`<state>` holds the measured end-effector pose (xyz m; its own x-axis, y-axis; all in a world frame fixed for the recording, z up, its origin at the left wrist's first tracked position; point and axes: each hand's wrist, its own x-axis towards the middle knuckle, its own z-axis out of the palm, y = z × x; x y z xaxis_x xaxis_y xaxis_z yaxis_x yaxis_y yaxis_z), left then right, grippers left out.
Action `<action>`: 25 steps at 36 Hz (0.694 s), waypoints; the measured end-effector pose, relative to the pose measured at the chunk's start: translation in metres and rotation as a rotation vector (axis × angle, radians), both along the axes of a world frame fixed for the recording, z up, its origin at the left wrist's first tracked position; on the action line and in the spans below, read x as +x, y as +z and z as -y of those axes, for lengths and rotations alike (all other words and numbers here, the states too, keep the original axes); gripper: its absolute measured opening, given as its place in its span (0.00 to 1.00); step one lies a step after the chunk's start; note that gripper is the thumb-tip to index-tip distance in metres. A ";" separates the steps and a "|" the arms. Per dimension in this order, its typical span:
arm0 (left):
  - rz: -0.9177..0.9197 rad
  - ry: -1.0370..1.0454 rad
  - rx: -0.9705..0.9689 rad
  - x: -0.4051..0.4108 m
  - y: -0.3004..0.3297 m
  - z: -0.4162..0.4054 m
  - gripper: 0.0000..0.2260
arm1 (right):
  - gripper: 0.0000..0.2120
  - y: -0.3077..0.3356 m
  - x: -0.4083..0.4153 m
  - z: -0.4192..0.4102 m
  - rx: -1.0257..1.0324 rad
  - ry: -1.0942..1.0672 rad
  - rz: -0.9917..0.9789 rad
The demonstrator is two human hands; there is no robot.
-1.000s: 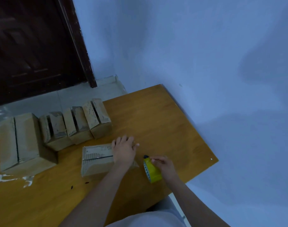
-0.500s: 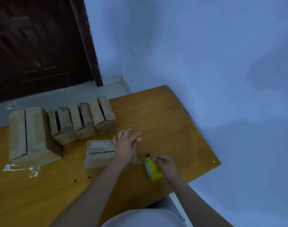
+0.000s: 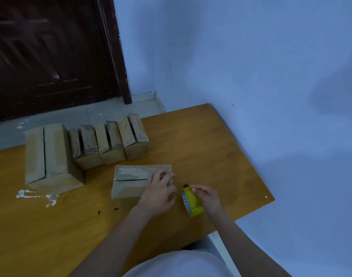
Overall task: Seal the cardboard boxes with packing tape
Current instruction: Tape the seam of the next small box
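Observation:
A small cardboard box (image 3: 131,181) lies on the wooden table (image 3: 211,152) with its top seam running left to right. My left hand (image 3: 160,191) grips the box's right end, its fingers bent over the top near the seam and the thumb at the side. Just right of the box, my right hand (image 3: 207,196) holds a yellow roll of packing tape (image 3: 192,203) standing on edge on the table. Whether a strip of tape runs from the roll to the box cannot be seen.
Behind the box stand three small cardboard boxes (image 3: 109,140) in a row, with a larger box (image 3: 47,154) to their left, all with open seams. White scraps (image 3: 35,194) stick to the table at the left. A blue wall borders the table's right edge; a dark door stands behind.
My left hand's fingers, flat and spread on the box before, have curled over its right end. The view has shifted slightly; the right hand and tape roll stay beside the box.

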<state>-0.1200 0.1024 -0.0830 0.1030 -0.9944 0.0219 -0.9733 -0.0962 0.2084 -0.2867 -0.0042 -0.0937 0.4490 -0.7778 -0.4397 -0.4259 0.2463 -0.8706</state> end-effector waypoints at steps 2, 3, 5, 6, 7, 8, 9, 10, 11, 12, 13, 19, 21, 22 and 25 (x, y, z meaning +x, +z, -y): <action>0.029 0.073 -0.067 -0.006 -0.005 0.002 0.06 | 0.09 0.000 0.000 -0.001 -0.001 -0.002 0.003; 0.034 0.108 -0.091 -0.010 -0.005 0.003 0.05 | 0.08 0.000 0.000 -0.001 -0.006 0.002 0.001; 0.038 0.158 -0.121 -0.020 -0.005 0.005 0.05 | 0.09 -0.005 -0.002 -0.001 -0.022 0.011 -0.011; 0.040 0.176 -0.129 -0.024 -0.005 0.006 0.05 | 0.09 -0.007 -0.002 -0.001 -0.029 0.019 -0.022; 0.042 0.191 -0.129 -0.027 -0.006 0.006 0.06 | 0.09 -0.009 -0.003 -0.001 -0.035 0.026 -0.027; 0.044 0.203 -0.124 -0.029 -0.006 0.007 0.10 | 0.09 -0.009 -0.003 0.000 -0.038 0.030 -0.029; 0.042 0.206 -0.123 -0.030 -0.006 0.008 0.15 | 0.09 -0.009 -0.002 0.000 -0.036 0.029 -0.023; 0.034 0.208 -0.125 -0.030 -0.007 0.010 0.20 | 0.09 -0.009 -0.002 0.000 -0.034 0.024 -0.020; 0.024 0.213 -0.133 -0.031 -0.007 0.011 0.23 | 0.09 -0.008 -0.002 0.000 -0.037 0.021 -0.016; 0.013 0.226 -0.144 -0.031 -0.007 0.012 0.25 | 0.09 -0.007 -0.002 0.000 -0.036 0.020 -0.017; 0.000 0.243 -0.156 -0.031 -0.006 0.013 0.26 | 0.09 -0.005 -0.001 0.000 -0.032 0.018 -0.015; -0.154 0.223 -0.207 -0.029 -0.008 0.001 0.26 | 0.07 0.000 0.000 0.000 0.039 -0.010 0.006; -0.221 0.172 -0.234 -0.029 -0.008 -0.010 0.27 | 0.06 0.001 0.000 0.001 0.061 -0.017 0.003; -0.252 0.139 -0.247 -0.029 -0.007 -0.017 0.28 | 0.06 0.002 0.000 0.002 0.071 -0.017 0.005; -0.325 0.013 -0.201 -0.020 -0.003 -0.037 0.35 | 0.05 0.004 0.000 0.005 0.093 -0.019 0.018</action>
<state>-0.1399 0.1399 -0.0861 0.1489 -0.9722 0.1808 -0.8524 -0.0335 0.5218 -0.2867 -0.0087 -0.0901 0.4431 -0.7426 -0.5022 -0.4046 0.3343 -0.8512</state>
